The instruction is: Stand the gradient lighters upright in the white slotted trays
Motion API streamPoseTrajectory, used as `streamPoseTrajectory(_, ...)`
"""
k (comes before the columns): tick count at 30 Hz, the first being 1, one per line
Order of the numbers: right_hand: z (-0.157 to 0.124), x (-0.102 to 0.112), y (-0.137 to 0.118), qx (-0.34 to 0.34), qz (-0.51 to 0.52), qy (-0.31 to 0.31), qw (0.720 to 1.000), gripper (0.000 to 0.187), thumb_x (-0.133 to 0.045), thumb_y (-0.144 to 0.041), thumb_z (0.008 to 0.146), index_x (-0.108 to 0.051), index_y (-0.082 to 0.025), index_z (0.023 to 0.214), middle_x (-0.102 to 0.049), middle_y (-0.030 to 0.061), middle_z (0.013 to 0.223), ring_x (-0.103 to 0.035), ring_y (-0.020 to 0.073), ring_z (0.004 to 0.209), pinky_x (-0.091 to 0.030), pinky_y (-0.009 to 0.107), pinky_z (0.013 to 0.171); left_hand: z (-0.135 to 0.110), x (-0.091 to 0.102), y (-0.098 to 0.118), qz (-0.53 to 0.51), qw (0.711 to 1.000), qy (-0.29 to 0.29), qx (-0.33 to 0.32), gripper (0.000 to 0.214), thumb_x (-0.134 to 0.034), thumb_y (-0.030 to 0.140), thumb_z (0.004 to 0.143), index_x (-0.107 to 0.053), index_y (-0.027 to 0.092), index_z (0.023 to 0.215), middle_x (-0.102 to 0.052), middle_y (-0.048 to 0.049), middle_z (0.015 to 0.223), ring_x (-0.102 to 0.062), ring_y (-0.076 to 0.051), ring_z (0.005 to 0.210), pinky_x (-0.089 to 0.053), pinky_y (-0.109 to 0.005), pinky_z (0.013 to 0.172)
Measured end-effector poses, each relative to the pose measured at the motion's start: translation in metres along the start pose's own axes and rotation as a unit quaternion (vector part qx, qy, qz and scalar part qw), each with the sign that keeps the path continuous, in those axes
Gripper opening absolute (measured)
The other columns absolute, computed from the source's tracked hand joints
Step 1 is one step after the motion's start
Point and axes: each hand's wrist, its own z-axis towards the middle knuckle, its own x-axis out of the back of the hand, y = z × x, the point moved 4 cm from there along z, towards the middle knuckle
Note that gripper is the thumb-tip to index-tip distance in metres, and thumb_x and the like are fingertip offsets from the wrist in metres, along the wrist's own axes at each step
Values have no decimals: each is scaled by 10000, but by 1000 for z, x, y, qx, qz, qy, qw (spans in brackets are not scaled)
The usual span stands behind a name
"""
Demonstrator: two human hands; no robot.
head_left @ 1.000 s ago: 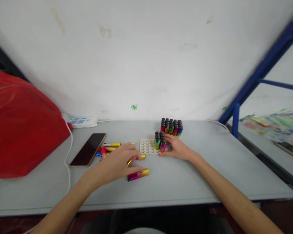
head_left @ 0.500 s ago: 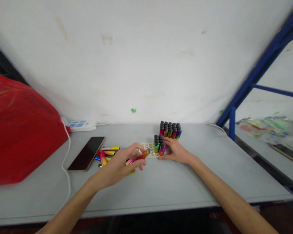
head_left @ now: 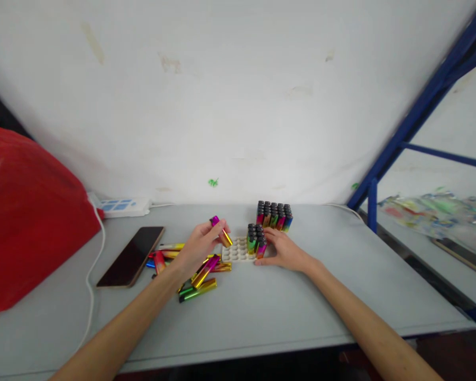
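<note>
My left hand [head_left: 206,239] is closed on a purple-and-gold lighter [head_left: 222,233], held tilted over the left part of a white tray with holes [head_left: 240,248]. Several lighters with black tops [head_left: 256,241] stand upright at the tray's right end. Around that end curls my right hand [head_left: 281,250], its thumb at the front corner and its fingers behind the standing lighters. Loose shiny lighters [head_left: 204,272] in gold, purple, green and red lie in a heap below and left of my left hand, which partly hides them.
Behind the tray stands a block of upright lighters [head_left: 275,216]. Left of the heap lie a phone [head_left: 133,256] and a white cable [head_left: 91,280]. A power strip [head_left: 125,206] and a red bag [head_left: 35,222] are at the left; a blue metal frame [head_left: 410,116] rises at the right.
My left hand has drawn back and up a little, and the lighter in it has turned, its gold end now pointing down toward the tray. My right hand stays at the tray.
</note>
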Motion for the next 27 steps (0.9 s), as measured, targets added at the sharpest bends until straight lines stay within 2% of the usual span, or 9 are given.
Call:
streamPoseTrajectory(2,0,0,0,-3,3,1,1000,810,-790,-674,719,-639,-121,1291,-552,177,1413,-545,337,1291,-430,483,1125,-6,-4,-1,-22,999,-34,14,400,-736,523,829,-620,142,785,-632,-32,794,-597,-140,731,-514,-276,723)
streamPoseTrajectory(4,0,1,-1,-4,6,1,1000,809,-801,-665,711,-641,-119,1287,-554,177,1409,-547,340,1287,-431,487,1123,-12,-10,-4,-61,994,-69,56,373,-723,496,846,-556,168,784,-572,3,709,-555,-131,634,-500,-270,625)
streamPoseTrajectory(7,0,1,-3,2,10,0,1000,798,-802,-655,718,-640,-125,1292,-555,167,1410,-545,333,1290,-427,477,1129,-19,-17,-8,-113,979,-94,139,362,-680,496,864,-504,188,786,-395,59,599,-379,-94,492,-372,-212,464)
streamPoseTrajectory(10,0,2,-3,5,11,2,1000,789,-800,-652,723,-640,-133,1295,-558,160,1408,-550,325,1286,-429,468,1130,-21,-19,-10,-143,966,-113,186,397,-542,560,894,-510,183,773,-335,56,588,-313,-93,476,-298,-199,436)
streamPoseTrajectory(18,0,1,0,0,1,4,1000,806,-785,-680,720,-646,-115,1278,-562,185,1395,-551,342,1283,-435,489,1120,-19,-18,-10,-136,971,-104,168,329,-417,395,878,-446,173,637,-271,46,574,-268,-91,477,-265,-202,456)
streamPoseTrajectory(27,-1,0,2,6,-3,6,1000,814,-771,-686,734,-628,-126,1307,-548,174,1418,-542,332,1299,-432,483,1125,-20,-17,-8,-118,976,-75,164,276,-429,346,869,-440,175,653,-259,54,581,-248,-80,464,-240,-190,443)
